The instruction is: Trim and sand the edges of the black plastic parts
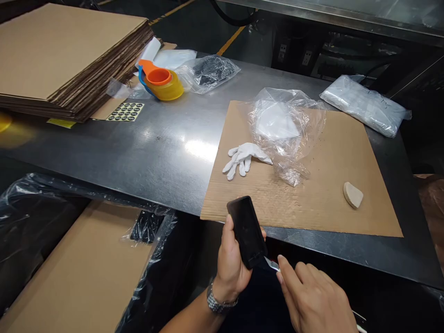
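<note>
Head view: left hand [231,266] grips a black case [245,229] at the near edge of the bench [156,157]; right hand [314,296] grips a knife [273,264] by the case's lower corner, contact unclear. Step judged: trimming; next move calls for steady control.

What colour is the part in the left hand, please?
The part is black, showing best in the head view.

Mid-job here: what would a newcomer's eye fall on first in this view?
Probably the orange-and-blue tape dispenser, bright against the metal table, beside the cardboard stack. Next, front and centre, the left hand holds a black rectangular piece, while the right hand points a blade toward its lower end. Beyond them, a white glove stands out on the brown cardboard sheet.
</note>
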Demonstrator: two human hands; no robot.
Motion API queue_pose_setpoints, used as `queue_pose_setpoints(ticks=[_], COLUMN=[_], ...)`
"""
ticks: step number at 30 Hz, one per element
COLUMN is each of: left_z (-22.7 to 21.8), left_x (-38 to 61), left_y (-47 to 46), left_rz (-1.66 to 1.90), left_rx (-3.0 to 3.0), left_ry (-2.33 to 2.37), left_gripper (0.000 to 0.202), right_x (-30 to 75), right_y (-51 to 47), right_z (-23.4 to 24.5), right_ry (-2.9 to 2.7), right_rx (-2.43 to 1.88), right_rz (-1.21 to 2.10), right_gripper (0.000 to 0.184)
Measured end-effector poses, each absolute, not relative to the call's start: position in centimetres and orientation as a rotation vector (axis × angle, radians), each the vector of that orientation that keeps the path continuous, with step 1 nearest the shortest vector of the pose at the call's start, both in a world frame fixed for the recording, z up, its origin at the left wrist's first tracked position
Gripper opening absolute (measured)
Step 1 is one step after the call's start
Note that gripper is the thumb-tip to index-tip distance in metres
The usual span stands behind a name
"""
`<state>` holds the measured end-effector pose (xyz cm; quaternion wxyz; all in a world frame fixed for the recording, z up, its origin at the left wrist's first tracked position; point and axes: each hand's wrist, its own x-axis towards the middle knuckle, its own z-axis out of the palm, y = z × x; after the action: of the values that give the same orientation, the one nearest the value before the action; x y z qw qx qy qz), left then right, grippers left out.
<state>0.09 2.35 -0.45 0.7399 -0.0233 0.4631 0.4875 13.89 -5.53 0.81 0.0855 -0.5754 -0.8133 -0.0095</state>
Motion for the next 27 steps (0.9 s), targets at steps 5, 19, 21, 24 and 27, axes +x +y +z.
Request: queue_pose_setpoints(ticks=[5, 19, 21, 24, 27], left_z=[-0.5, -0.6, -0.7, -0.6, -0.6], left_x=[0.2, 0.3, 0.3, 0.3, 0.2], left_y=[2.2, 2.9, 2.9, 2.9, 2.8], left_rz=[1.087, 0.922, 0.909, 0.898, 0.899], left_rx=[-0.022, -0.067, -0.057, -0.051, -0.033], left_ry=[0.995, 1.110, 1.104, 1.100, 1.081], left_gripper=[0.046, 0.042, 0.042, 0.042, 0.044], right_x=[14.0, 14.3, 14.3, 14.3, 14.2], right_y=[-5.5, -4.4, -4.2, -4.0, -3.9], right_z=[0.6, 1.3, 1.5, 1.7, 1.6], right_ry=[-2.438, -2.311, -2.319, -2.350, -2.382], right_rx=[-1.738, -1.664, -1.685, -1.721, -1.736], right_rz=[-0.028, -0.048, -0.022, 0.036, 0.069], right_gripper=[0.032, 0.034, 0.038, 0.041, 0.040])
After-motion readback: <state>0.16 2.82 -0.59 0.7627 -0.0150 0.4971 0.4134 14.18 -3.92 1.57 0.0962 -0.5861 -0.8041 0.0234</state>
